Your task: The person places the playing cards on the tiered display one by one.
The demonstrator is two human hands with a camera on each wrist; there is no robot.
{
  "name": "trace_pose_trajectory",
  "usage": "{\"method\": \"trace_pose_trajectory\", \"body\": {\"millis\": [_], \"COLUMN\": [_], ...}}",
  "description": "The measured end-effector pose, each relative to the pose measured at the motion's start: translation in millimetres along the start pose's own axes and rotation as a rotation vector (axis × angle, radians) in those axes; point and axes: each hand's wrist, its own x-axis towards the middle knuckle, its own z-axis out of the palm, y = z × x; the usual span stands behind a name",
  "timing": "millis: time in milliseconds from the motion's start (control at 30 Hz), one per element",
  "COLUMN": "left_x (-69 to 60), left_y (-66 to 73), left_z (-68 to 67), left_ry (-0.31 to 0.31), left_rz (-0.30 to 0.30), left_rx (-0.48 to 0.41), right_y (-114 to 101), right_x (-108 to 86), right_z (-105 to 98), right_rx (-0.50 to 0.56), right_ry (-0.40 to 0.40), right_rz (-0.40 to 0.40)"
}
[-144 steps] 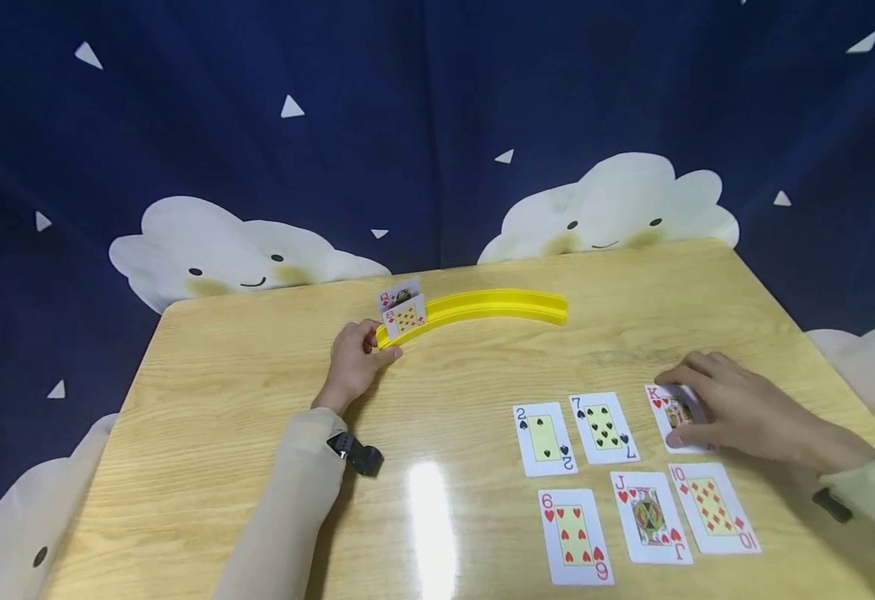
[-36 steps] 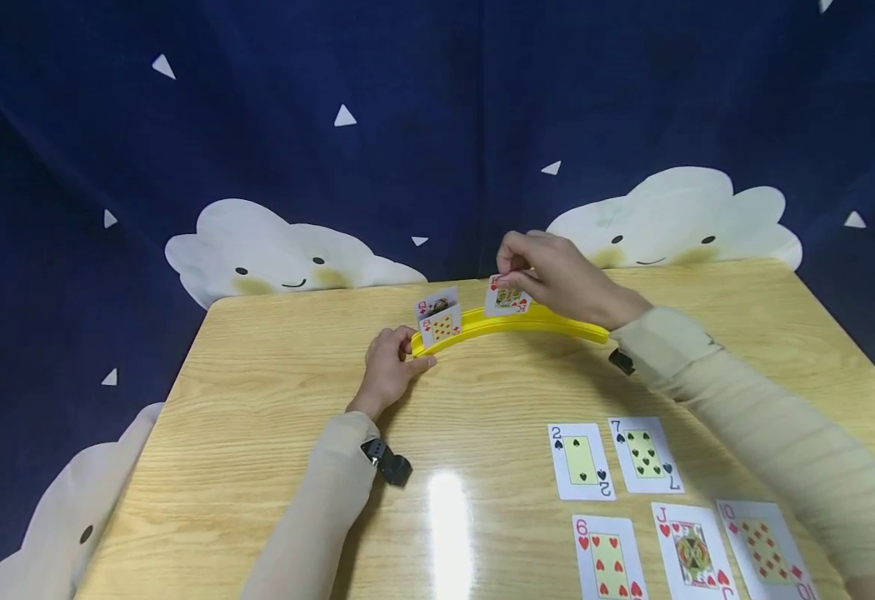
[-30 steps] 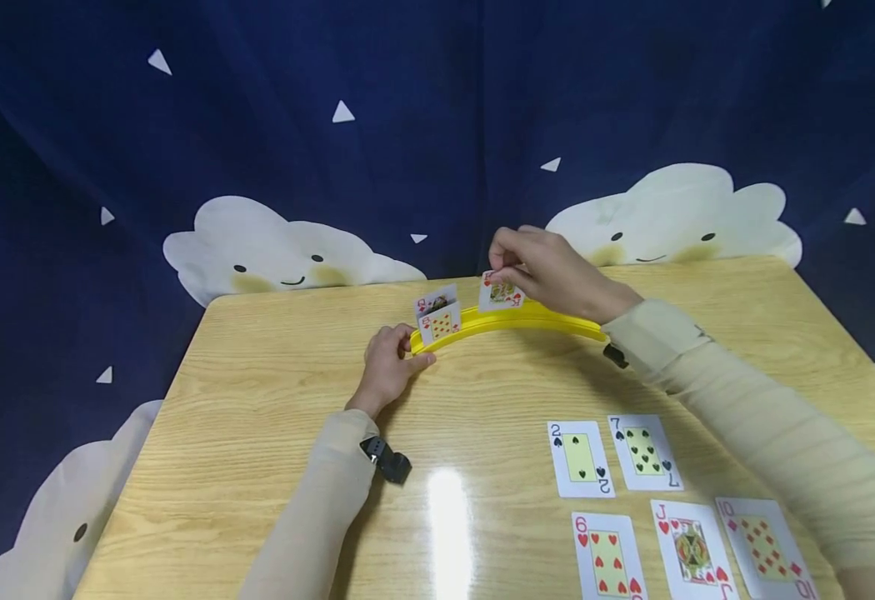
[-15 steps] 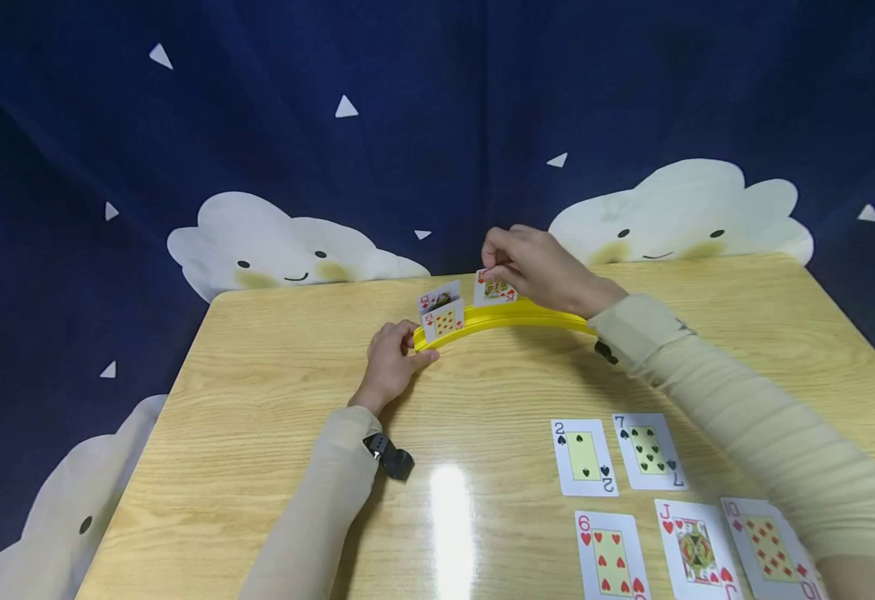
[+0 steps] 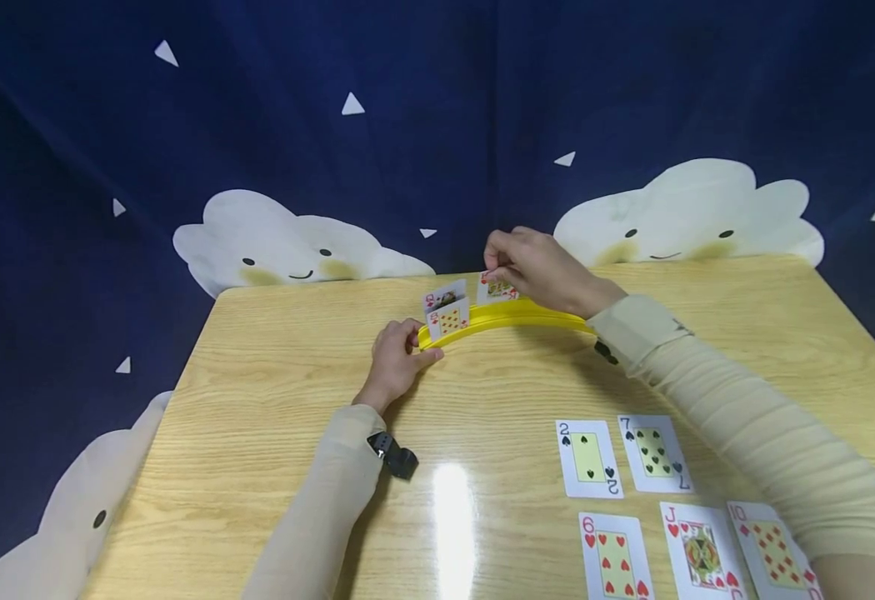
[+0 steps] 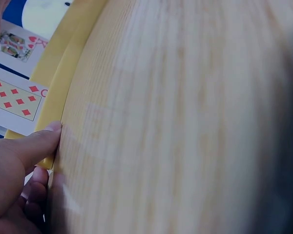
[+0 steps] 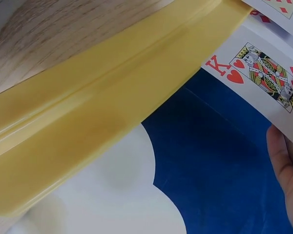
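My left hand (image 5: 395, 358) grips the left end of a curved yellow card holder (image 5: 531, 313), its thumb on the near side. Pinched by its upper edge in my right hand (image 5: 538, 265) is a king of hearts (image 5: 499, 290). The king stands at the holder's rear side; in the right wrist view its lower edge meets the holder (image 7: 112, 87), but whether it sits in the groove I cannot tell. To its left, a number card of diamonds (image 5: 449, 320) stands in front, with a queen (image 5: 443, 297) partly hidden behind it.
Face up on the wooden table (image 5: 272, 375) lie a two of spades (image 5: 589, 458), a seven of spades (image 5: 655, 454), a six of hearts (image 5: 616, 554), a jack of hearts (image 5: 702, 550) and a ten of diamonds (image 5: 773, 550). My right sleeve (image 5: 752, 425) passes close to them. A dark blue cloth hangs behind.
My right hand has taken the king of hearts from the table and carried it to the holder. Over the last second it shifted slightly left and lower there. My left hand keeps its grip.
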Motion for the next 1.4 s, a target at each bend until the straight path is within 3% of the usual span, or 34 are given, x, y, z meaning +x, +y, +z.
{"method": "trace_pose_trajectory", "body": {"millis": [400, 667, 1067, 1400], "left_x": [0.0, 0.1, -0.7, -0.4], "left_y": [-1.2, 1.2, 1.0, -0.7], "left_z": [1.0, 0.0, 3.4, 2.2], "left_ry": [-0.007, -0.006, -0.006, 0.0], "left_rz": [-0.006, -0.007, -0.004, -0.006], "left_rx": [0.007, 0.0, -0.003, 0.006], "right_y": [2.4, 0.0, 1.9, -3.2], "right_x": [-0.5, -1.5, -9.3, -40.3], "right_z": [10.1, 4.4, 0.4, -18.7], "right_rx": [0.038, 0.017, 0.003, -0.051], "right_ry": [-0.034, -0.031, 0.027, 0.126], "right_rz": [0.028, 0.069, -0.005, -0.109]}}
